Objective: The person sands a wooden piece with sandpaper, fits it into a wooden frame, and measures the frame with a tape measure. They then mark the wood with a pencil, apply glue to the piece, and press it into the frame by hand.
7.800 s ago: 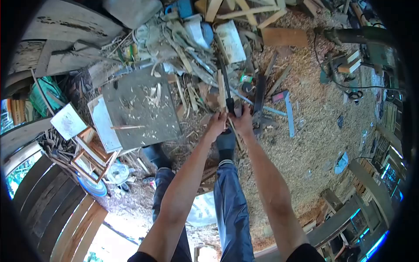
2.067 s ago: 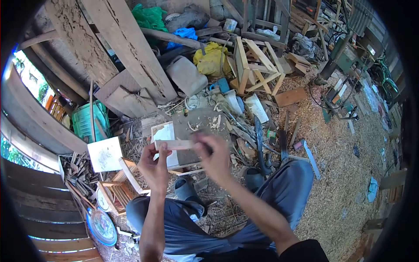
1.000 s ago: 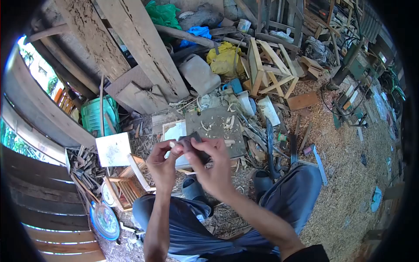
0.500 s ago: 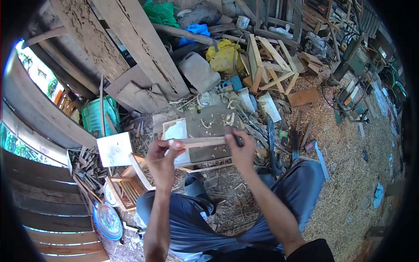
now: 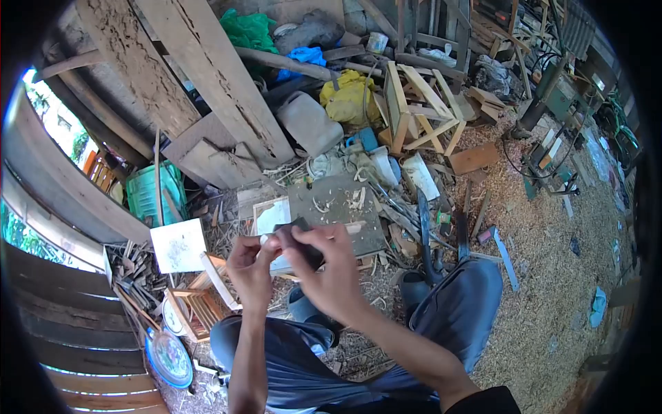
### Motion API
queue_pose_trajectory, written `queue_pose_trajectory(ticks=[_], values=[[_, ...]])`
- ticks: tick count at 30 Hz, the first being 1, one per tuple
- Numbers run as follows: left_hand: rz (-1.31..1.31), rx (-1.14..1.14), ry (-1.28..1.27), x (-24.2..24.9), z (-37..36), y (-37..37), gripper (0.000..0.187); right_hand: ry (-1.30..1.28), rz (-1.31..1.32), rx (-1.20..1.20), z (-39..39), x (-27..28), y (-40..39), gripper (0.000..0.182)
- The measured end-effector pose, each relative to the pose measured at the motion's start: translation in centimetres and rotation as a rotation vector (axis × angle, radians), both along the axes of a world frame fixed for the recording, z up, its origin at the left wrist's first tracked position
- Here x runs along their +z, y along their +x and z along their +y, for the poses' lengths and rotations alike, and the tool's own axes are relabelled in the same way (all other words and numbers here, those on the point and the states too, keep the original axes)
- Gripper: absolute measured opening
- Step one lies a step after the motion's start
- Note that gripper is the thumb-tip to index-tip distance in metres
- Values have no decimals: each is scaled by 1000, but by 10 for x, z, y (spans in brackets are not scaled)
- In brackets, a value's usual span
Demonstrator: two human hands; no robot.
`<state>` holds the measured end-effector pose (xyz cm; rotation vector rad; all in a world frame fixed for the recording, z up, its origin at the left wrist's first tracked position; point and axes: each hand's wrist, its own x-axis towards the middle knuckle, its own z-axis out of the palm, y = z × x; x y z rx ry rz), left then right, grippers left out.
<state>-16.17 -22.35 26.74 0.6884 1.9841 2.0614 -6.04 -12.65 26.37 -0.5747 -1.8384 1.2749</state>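
Note:
My left hand (image 5: 252,272) is closed on the near-left end of a pale wooden strip (image 5: 354,228), held level above a low work board (image 5: 331,190). Close beside it, my right hand (image 5: 329,272) pinches a dark folded sheet (image 5: 301,225), which looks like sandpaper, against the strip. Fingers and sheet cover the strip's left part, while its right end sticks out past my right hand. Curled shavings lie on the board below.
A small wooden frame (image 5: 420,110) stands behind on the right. A slatted wooden piece (image 5: 196,310) and a white panel (image 5: 178,246) are at left. A saw-like blade (image 5: 507,259) lies by my right knee, amid wood shavings (image 5: 552,297).
My right hand has slid left along the wooden strip with the dark sheet, from its right end to right beside my left hand. The left hand stays nearly in place.

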Motion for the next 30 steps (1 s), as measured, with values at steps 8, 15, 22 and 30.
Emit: queue_pose_trajectory(ticks=[8,15,22,30], values=[[16,-28,-30,-2,-3,-1,19,-122,-249,-172,60,-83,-3,28],[-25,-11,-45,4,0,-3,17,-54,-117,-209,45,-81,6,23],[121,42,-120,11,19,6,19,25,88,-94,14,-24,-3,26],[242,129,-273,9,7,-1,26,18,21,-48,2,-13,-6,29]])
